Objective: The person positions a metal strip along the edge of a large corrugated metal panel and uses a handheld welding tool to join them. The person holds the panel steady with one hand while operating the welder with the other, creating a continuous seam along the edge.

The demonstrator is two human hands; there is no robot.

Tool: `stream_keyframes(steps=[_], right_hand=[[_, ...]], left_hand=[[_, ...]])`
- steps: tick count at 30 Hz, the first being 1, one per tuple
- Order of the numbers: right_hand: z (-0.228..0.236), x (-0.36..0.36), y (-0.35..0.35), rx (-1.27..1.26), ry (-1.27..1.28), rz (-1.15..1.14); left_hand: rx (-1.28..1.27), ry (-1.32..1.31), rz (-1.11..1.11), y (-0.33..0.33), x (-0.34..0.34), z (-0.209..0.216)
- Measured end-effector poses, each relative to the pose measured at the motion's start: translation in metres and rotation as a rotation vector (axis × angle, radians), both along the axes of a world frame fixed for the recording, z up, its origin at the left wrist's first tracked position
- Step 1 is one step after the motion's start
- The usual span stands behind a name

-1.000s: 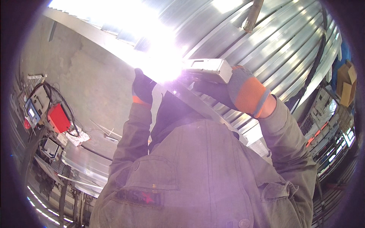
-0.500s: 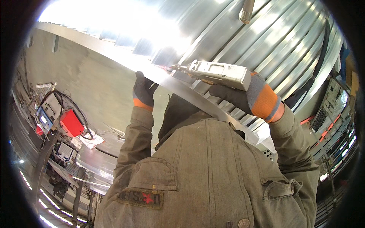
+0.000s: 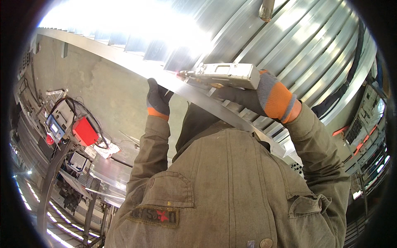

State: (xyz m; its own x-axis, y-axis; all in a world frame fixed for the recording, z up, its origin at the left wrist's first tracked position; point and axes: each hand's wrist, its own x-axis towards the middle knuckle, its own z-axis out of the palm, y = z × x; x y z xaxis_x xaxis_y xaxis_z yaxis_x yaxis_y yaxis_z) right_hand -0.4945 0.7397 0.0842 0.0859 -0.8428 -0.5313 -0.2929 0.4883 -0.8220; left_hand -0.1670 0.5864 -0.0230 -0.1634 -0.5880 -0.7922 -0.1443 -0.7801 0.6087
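A handheld welding gun (image 3: 225, 75) with a pale boxy body and a narrow nozzle is in my right hand (image 3: 273, 97), gloved in black, grey and orange. My right fingers wrap its rear end, partly hidden by the body. The nozzle points left, with a small reddish glow at its tip, by the joint between a slat and the long flat metal bar (image 3: 206, 103). My left hand (image 3: 158, 99), in a matching glove, is closed at the bar's near edge, left of the nozzle; some fingers are hidden.
Parallel shiny metal slats (image 3: 302, 49) spread beyond the bar, with strong glare at upper left. A round tube end (image 3: 266, 12) hangs at the top. A dark cable (image 3: 345, 82) runs along the right. A red box (image 3: 85, 131) and cabled equipment stand at left.
My right hand and the welding gun have shifted a little left and slightly up, the nozzle travelling along the joint. My left hand stays at nearly the same place on the bar.
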Motion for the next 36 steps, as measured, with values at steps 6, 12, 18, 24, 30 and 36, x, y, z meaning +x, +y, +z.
stream_keyframes(steps=[6,12,18,24,30,36], right_hand=[[-0.004,0.004,-0.005,-0.003,-0.016,0.016],[-0.005,0.006,-0.008,0.004,-0.029,0.026],[-0.007,0.007,-0.007,0.013,-0.04,0.024],[-0.01,0.008,-0.003,0.014,-0.053,0.009],[-0.019,0.005,0.011,0.015,-0.074,-0.028],[-0.047,0.003,0.035,0.004,-0.128,-0.103]], left_hand=[[-0.011,-0.018,-0.005,0.0,0.0,0.0],[0.028,0.024,-0.012,0.0,0.004,-0.003],[0.029,0.018,-0.004,0.0,0.0,0.0],[0.011,-0.008,-0.021,0.0,-0.008,0.007],[0.021,0.004,-0.003,0.0,-0.008,0.006],[0.016,0.002,-0.003,0.0,-0.008,0.007]])
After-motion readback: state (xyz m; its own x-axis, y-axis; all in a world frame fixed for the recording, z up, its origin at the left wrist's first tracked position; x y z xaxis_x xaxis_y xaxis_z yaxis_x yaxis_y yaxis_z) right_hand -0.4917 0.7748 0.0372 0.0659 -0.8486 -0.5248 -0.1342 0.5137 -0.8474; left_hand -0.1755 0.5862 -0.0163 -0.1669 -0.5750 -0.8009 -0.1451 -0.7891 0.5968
